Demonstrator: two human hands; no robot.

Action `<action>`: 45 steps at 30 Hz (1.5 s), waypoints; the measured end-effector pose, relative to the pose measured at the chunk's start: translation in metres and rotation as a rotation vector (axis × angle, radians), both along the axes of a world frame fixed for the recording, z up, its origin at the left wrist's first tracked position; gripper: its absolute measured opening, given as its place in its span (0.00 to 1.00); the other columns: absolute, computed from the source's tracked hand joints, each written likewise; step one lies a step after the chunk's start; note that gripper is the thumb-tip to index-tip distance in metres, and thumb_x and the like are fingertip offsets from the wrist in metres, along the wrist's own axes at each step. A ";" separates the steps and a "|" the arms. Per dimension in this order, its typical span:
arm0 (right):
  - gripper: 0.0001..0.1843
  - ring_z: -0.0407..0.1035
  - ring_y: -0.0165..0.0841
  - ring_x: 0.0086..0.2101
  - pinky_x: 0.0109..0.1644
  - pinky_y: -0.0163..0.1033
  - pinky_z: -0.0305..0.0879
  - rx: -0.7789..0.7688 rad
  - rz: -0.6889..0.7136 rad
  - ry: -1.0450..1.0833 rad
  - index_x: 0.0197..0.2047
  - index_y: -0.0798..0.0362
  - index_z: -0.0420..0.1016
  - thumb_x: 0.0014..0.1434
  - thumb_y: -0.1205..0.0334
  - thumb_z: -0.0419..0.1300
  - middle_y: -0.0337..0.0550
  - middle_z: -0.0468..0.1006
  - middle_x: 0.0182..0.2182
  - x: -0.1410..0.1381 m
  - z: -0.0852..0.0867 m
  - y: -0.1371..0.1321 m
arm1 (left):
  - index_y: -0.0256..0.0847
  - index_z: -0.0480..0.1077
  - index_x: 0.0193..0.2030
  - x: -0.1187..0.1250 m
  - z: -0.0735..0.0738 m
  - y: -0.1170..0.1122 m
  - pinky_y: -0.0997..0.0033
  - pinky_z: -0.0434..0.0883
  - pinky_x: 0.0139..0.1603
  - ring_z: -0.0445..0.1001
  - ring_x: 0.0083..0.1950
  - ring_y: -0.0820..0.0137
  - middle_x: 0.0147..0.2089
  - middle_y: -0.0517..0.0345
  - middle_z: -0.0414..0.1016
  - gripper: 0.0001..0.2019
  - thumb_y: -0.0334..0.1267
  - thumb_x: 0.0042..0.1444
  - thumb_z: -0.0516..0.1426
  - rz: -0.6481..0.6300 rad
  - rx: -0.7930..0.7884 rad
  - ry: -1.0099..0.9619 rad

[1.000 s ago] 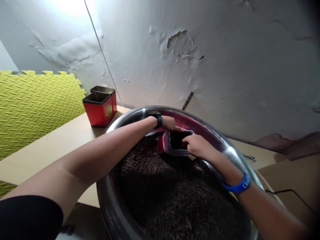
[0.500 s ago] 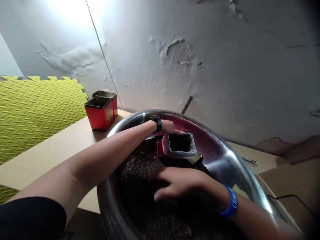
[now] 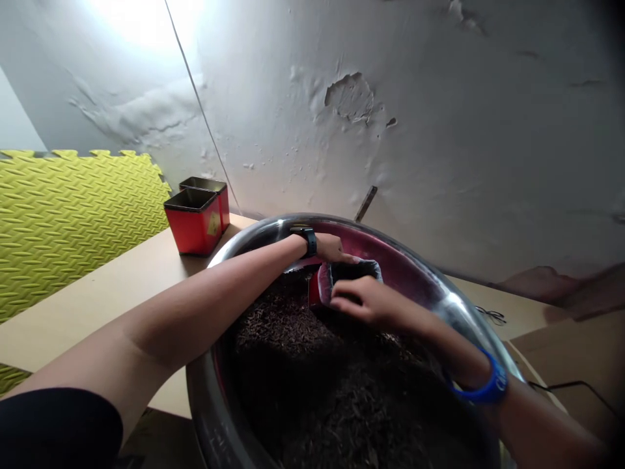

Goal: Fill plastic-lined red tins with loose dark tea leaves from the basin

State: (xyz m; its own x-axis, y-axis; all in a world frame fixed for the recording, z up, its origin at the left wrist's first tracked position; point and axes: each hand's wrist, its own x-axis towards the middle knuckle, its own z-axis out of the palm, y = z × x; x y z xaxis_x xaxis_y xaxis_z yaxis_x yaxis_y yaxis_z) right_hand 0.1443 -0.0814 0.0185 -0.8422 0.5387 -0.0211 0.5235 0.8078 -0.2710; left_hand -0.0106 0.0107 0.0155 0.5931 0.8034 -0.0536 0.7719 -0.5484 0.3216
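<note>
A: Hands, quick.
B: My left hand (image 3: 334, 249) is wrapped on the far rim of the lined tin (image 3: 324, 285). The thumb side is over the top and the fingers are mostly hidden behind it, so I read that as a hold. My right hand (image 3: 364, 303) lies palm down, fingers curled over the near rim. Whether it grips the liner or cups leaves, I can't tell.
A: Where's the tin?
B: Between my two hands, sunk in the dark loose leaves (image 3: 317, 384) at the far side of the steel basin (image 3: 244, 238). It's upright, mouth open, with a clear plastic liner folded out over the rim. Its red side shows just below the watch (image 3: 308, 240) on my left wrist.
A: Handling?
B: My guess: the tin walls are stiff, and it's light on its own but heavier with leaves inside. The liner looks thin, soft and slippery, and it'd likely slide or pull out if taken alone. The best hold is on opposite walls just below the fold, pinching liner and metal together. The leaves look dry and loose and would spill easily, so keep it upright.
A: Anything else?
B: Two open red tins (image 3: 195, 218), touching each other, well off to the left of my left forearm on the tan table (image 3: 97, 293). There's a yellow foam mat (image 3: 73, 208) beyond them, a blue wristband (image 3: 483, 387) on my right wrist, and a peeling wall (image 3: 351, 98) past both hands.
</note>
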 end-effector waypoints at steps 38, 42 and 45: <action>0.15 0.63 0.39 0.46 0.50 0.47 0.58 0.241 -0.185 0.170 0.42 0.51 0.72 0.50 0.60 0.58 0.46 0.71 0.44 0.022 -0.010 0.039 | 0.31 0.72 0.27 0.002 0.002 -0.002 0.68 0.57 0.30 0.62 0.26 0.70 0.26 0.49 0.69 0.30 0.58 0.53 0.44 0.059 0.008 0.026; 0.12 0.66 0.34 0.41 0.48 0.43 0.60 0.197 -0.144 0.342 0.40 0.52 0.73 0.56 0.58 0.53 0.45 0.73 0.40 0.004 -0.004 0.008 | 0.32 0.72 0.26 0.000 0.003 -0.004 0.69 0.56 0.30 0.61 0.26 0.71 0.27 0.49 0.70 0.29 0.58 0.53 0.44 0.043 0.001 0.004; 0.13 0.67 0.31 0.39 0.46 0.37 0.62 -0.205 0.117 0.297 0.40 0.53 0.73 0.56 0.56 0.54 0.43 0.74 0.37 -0.018 -0.015 -0.020 | 0.33 0.70 0.22 0.000 0.004 -0.005 0.70 0.56 0.30 0.61 0.27 0.71 0.23 0.52 0.68 0.28 0.59 0.51 0.47 0.026 -0.013 -0.020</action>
State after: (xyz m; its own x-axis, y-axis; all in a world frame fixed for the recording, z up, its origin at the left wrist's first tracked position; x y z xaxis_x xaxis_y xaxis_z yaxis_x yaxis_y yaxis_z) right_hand 0.1264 -0.1013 0.0035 -0.8832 0.4488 0.1359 0.3055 0.7706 -0.5594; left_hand -0.0110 0.0054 0.0200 0.5731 0.8178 -0.0524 0.7791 -0.5239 0.3443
